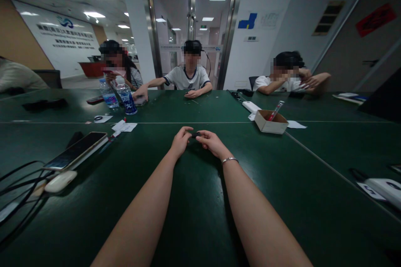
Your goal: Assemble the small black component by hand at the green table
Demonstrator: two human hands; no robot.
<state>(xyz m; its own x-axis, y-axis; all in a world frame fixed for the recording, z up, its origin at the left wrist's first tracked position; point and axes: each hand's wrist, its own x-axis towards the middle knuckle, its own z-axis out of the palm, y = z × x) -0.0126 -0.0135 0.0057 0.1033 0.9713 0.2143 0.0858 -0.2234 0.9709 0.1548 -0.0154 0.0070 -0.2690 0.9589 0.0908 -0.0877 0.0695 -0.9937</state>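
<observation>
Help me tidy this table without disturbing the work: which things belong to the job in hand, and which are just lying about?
In the job:
small dark object, between left grip and right grip; too small to identify

Apparently just lying about:
phone
white oval item
blue-labelled bottle
open box

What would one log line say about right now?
right hand: holding small black object | left hand: close beside it | surface: green table | right side: open box
</observation>
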